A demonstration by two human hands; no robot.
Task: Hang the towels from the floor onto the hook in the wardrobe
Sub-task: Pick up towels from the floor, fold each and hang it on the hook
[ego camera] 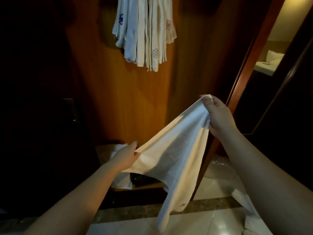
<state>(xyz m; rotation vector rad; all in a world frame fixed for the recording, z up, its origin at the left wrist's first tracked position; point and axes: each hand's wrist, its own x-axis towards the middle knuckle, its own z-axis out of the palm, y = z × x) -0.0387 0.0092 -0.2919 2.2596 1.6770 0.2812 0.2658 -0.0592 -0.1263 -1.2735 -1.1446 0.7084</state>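
A white towel (pixel 174 155) is stretched between both hands in front of the open wardrobe. My left hand (pixel 126 154) pinches its lower left edge. My right hand (pixel 218 114) grips a bunched upper corner, held higher. The towel's loose end hangs down toward the floor. Several white towels (pixel 145 33) with small embroidered logos hang in a bunch at the top of the wooden wardrobe back panel; the hook itself is hidden above the frame. More white towels (pixel 243 200) lie on the tiled floor at the lower right, partly behind my right arm.
The wardrobe's wooden back panel (pixel 118 99) faces me, dark on its left side. A wooden door frame (pixel 240 89) stands at the right with a dim room beyond. White cloth (pixel 122 180) lies on the wardrobe bottom. A plastic wrapper (pixel 220 163) rests on the floor.
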